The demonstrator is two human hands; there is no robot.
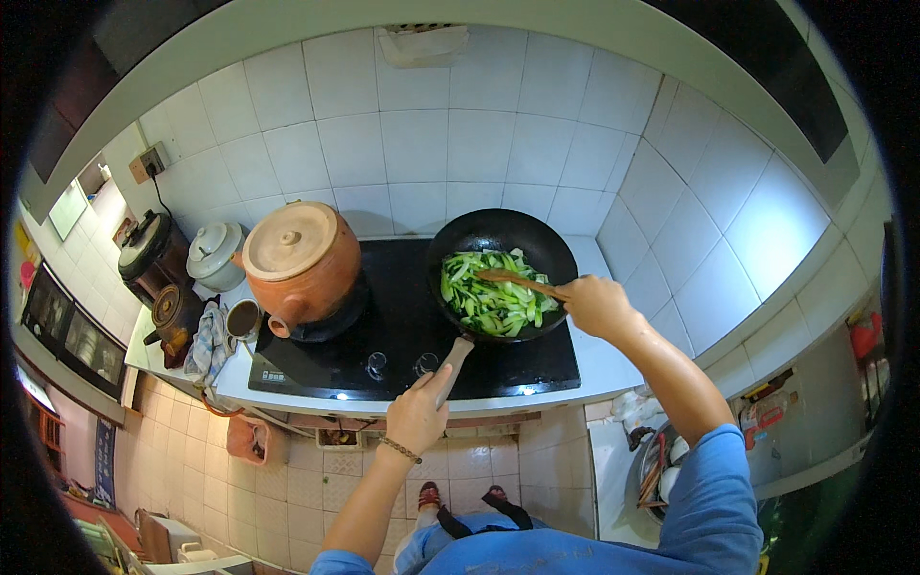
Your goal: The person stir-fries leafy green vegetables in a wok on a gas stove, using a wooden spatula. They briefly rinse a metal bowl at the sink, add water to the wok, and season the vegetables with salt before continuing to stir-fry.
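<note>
A black wok (496,230) sits on the right side of the black glass cooktop (402,280). Chopped leafy greens (496,305) with pale stems lie in a heap inside it. My left hand (417,417) is closed around the wok's handle (456,359), which points toward me. In my right hand (600,305), over the wok's right rim, is a wooden spatula (525,280). Its blade rests among the greens, and its tip is partly covered by them.
A lidded clay pot (302,266) stands on the cooktop's left burner, its spout toward me. Further left are a white lidded pot (217,251), a cup of dark liquid (243,320), a cloth (208,345) and an electric cooker (152,251). Tiled walls (417,151) bound the back and right.
</note>
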